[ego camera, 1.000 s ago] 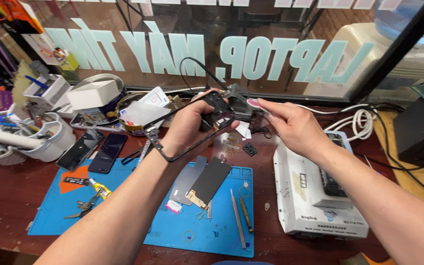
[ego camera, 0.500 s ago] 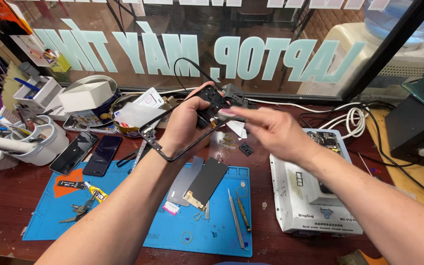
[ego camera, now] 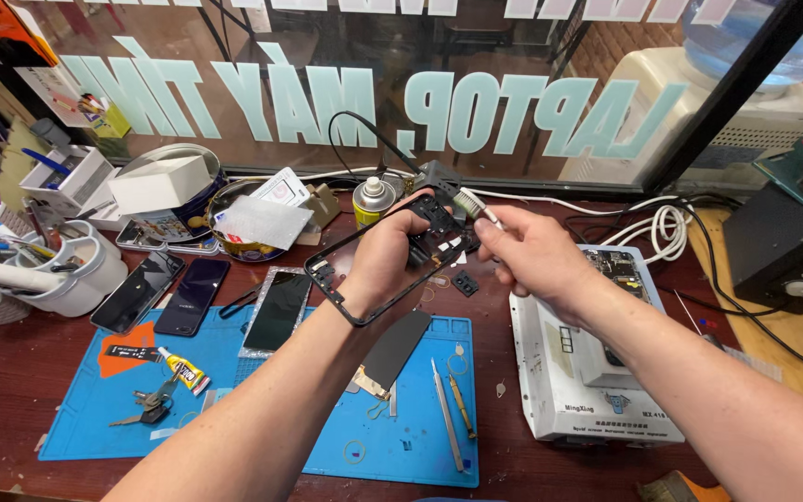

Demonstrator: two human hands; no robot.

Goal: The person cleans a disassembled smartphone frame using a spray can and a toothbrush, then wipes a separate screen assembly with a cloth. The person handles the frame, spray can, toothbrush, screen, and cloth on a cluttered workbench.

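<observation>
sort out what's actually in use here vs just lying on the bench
In use:
left hand holding the black phone frame
right hand holding a small brush at the frame's top

Lying about:
blue mat
two dark phones
glue tube
keys
spray can
white machine

Two bare forearms extend over the blue repair mat [ego camera: 401, 446], no sleeves, watch or rings visible; the left hand [ego camera: 378, 260] and right hand [ego camera: 527, 260] are ungloved, fingernails short and unpainted.
</observation>
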